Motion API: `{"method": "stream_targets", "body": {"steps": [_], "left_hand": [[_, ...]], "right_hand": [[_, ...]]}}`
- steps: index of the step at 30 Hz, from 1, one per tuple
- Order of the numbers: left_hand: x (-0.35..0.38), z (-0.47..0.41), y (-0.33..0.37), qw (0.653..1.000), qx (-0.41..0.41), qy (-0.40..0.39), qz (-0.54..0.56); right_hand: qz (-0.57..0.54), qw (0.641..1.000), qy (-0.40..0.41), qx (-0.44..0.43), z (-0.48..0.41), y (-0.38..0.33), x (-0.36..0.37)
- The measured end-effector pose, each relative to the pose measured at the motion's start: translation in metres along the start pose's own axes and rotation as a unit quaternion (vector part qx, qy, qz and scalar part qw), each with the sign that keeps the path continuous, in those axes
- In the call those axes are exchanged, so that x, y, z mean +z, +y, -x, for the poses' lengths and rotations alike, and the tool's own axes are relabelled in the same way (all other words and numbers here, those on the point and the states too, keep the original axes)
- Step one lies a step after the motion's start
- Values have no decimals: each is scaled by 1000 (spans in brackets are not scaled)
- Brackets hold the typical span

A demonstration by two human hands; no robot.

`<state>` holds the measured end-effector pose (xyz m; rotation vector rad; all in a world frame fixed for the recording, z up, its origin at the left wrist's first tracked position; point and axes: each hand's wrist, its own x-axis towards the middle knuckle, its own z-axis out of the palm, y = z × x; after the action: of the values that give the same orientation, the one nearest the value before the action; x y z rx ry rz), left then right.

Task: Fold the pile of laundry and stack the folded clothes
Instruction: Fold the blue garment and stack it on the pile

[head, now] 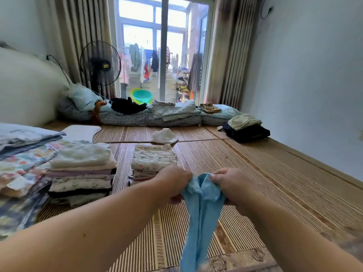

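1. Two hands meet in mid-air above the bed: the left hand and the right hand sit close together. Each has its fingers curled tight into the top edge of the blue garment.
2. The blue garment is bunched between the two grips and hangs straight down between the forearms, in front of the bamboo mat. Its lower end is blurred and runs out of sight at the bottom.
3. Just beyond the left hand stands the floral stack, its near edge partly hidden by the knuckles. The tall stack rises further left, with a narrow strip of mat between the two.
4. Patterned quilts crowd the left edge, right up against the tall stack's side.
5. From the right hand, a broad stretch of mat reaches out to the wooden border along the wall.
6. Past the floral stack, a crumpled white cloth lies at the seam between two mats, apart from both stacks.
7. A dark pile topped by a pale garment sits at the far right, near the wall.
8. Rolled bedding lines the far edge of the mat, with a standing fan and a glass door behind it.
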<state>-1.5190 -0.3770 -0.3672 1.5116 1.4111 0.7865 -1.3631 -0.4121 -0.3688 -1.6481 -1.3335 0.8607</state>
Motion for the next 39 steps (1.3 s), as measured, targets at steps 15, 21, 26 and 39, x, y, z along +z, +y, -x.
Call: {"method": "stream_targets", "body": {"steps": [15, 21, 26, 39], "left_hand": [[-106, 16, -40, 977, 51, -143, 153], [-123, 11, -55, 953, 60, -265, 135], [-102, -18, -74, 974, -3, -224, 37], [-30, -51, -163, 923, 146, -39, -354]], "right_hand": [[-134, 973, -184, -23, 11, -28, -36], [-85, 952, -293, -30, 12, -14, -60], [70, 960, -269, 39, -24, 19, -46], [318, 944, -20, -80, -46, 148, 16]]}}
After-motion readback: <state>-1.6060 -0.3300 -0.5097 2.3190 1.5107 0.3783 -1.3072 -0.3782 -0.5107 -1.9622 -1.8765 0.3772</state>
